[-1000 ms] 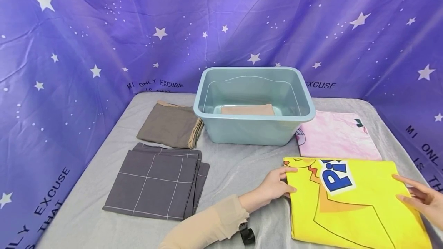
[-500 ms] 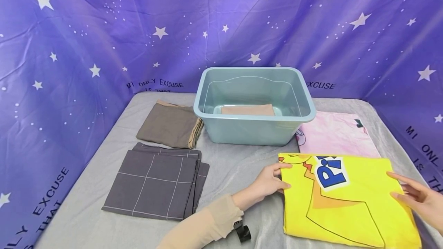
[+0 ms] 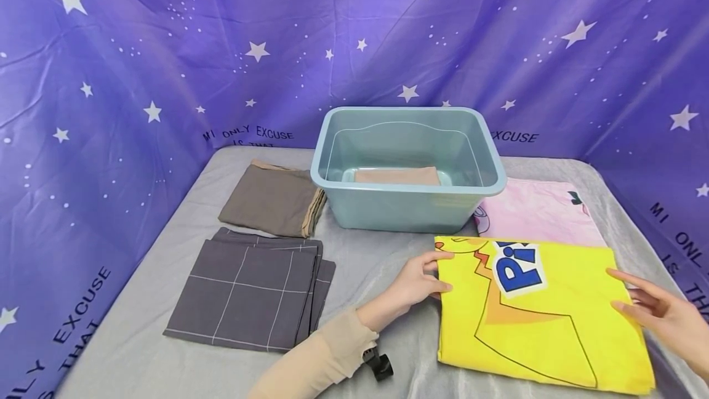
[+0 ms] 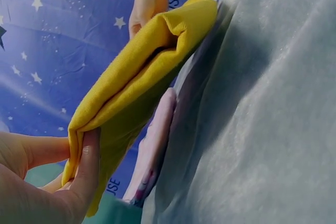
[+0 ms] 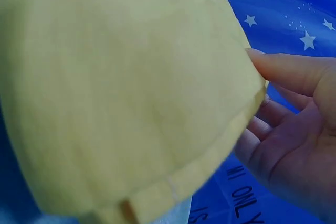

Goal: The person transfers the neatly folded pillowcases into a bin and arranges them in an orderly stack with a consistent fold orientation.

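Both hands hold a folded yellow cloth (image 3: 532, 325) printed with a cartoon and large blue letters, at the right front of the table. My left hand (image 3: 412, 282) pinches its left edge near the far corner. In the left wrist view the cloth's thick folded layers (image 4: 131, 77) slant up from the thumb and fingers, partly raised off the table. My right hand (image 3: 661, 313) grips the opposite edge, thumb on top and fingers behind it; in the right wrist view the cloth (image 5: 121, 93) hangs from those fingers. Behind it lies a folded pink cloth (image 3: 540, 208), partly covered.
A blue-green plastic bin (image 3: 407, 211) stands at the back middle, with a folded beige cloth (image 3: 396, 176) on its floor. Left of it lie a folded brown cloth (image 3: 268, 199) and a dark grey checked cloth (image 3: 244, 294). A purple star-printed curtain (image 3: 304, 48) encloses the grey-covered table (image 3: 371, 288).
Both hands have shifted the yellow cloth left and slightly toward the bin, so it overlaps more of the pink cloth in view. The grips stay the same.
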Demonstrator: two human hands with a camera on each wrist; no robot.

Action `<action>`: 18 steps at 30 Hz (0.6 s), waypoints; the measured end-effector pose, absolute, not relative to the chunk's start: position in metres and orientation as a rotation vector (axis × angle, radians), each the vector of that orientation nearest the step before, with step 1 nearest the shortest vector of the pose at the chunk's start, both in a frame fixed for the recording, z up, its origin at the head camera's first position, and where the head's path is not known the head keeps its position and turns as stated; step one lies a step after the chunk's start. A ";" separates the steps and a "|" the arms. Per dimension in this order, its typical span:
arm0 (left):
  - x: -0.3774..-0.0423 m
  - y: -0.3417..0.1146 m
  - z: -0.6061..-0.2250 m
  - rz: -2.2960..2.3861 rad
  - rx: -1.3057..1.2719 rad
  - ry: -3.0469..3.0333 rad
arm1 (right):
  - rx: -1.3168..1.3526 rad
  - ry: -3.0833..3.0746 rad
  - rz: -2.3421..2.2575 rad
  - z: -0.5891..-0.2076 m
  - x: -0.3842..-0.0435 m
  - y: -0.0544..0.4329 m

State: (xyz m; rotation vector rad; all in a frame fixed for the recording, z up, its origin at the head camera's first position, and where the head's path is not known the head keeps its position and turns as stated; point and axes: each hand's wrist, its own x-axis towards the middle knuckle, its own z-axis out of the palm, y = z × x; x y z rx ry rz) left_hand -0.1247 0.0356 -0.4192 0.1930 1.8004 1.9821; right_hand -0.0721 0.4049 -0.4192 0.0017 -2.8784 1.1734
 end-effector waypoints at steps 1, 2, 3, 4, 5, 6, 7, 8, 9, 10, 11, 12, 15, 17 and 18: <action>-0.125 0.034 -0.419 1.984 0.195 1.802 | -0.001 -2.887 1.152 -0.420 -0.072 0.405; -0.125 0.033 -0.418 1.981 0.200 1.811 | 0.001 -2.899 1.140 -0.420 -0.073 0.405; -0.125 0.031 -0.417 1.978 0.205 1.823 | 0.000 -2.910 1.120 -0.421 -0.074 0.405; -0.126 0.030 -0.417 1.974 0.205 1.835 | -0.002 -2.918 1.118 -0.422 -0.074 0.405; -0.126 0.029 -0.416 1.974 0.204 1.838 | -0.009 -2.929 1.124 -0.422 -0.075 0.406; -0.126 0.028 -0.415 1.975 0.204 1.843 | -0.011 -2.942 1.128 -0.423 -0.076 0.406; -0.127 0.026 -0.415 1.975 0.206 1.846 | -0.015 -2.954 1.142 -0.423 -0.076 0.406; -0.127 0.025 -0.414 1.969 0.209 1.854 | -0.011 -2.960 1.154 -0.423 -0.076 0.405; -0.127 0.023 -0.414 1.965 0.214 1.858 | -0.014 -2.966 1.159 -0.423 -0.076 0.405; -0.127 0.022 -0.413 1.963 0.217 1.859 | -0.010 -2.971 1.173 -0.423 -0.076 0.404; -0.127 0.020 -0.412 1.957 0.222 1.862 | -0.008 -2.978 1.180 -0.423 -0.076 0.403; -0.128 0.019 -0.411 1.950 0.227 1.865 | -0.002 -2.981 1.183 -0.423 -0.077 0.403; -0.128 0.013 -0.409 1.947 0.247 1.866 | 0.004 -2.987 1.191 -0.422 -0.078 0.400; -0.128 0.009 -0.408 1.955 0.259 1.863 | 0.002 -2.997 1.193 -0.420 -0.079 0.399; -0.128 0.007 -0.407 1.962 0.262 1.857 | -0.001 -3.001 1.197 -0.420 -0.079 0.397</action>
